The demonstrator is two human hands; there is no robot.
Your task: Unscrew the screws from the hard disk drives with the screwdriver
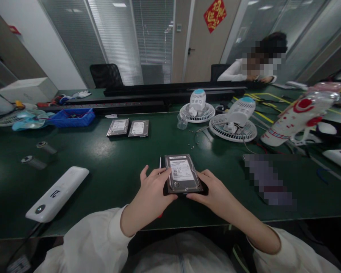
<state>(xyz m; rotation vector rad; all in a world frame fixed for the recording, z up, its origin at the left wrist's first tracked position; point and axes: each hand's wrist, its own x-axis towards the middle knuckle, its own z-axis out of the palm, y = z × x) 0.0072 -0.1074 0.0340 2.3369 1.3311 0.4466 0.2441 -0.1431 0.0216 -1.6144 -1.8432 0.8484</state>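
A hard drive (183, 172) with a white label facing up is held between both of my hands, just above or on the green table. My left hand (156, 185) grips its left side, thumb along the near edge. On the opposite side, my right hand (213, 187) closes round the right edge. A thin screwdriver shaft (160, 162) shows beside my left fingers; part of the tool is hidden beneath that hand. Farther back, two more hard drives (118, 127) (138, 128) lie side by side, labels up.
White fan heads (197, 108) (235, 119), a clear cup (182, 122) and small scattered parts lie beyond. A white power bank (58, 194) and metal cylinders (34, 162) are left, near a blue tray (72, 118). A bottle (295, 115) and phone (268, 182) are right. Another person (258, 60) sits opposite.
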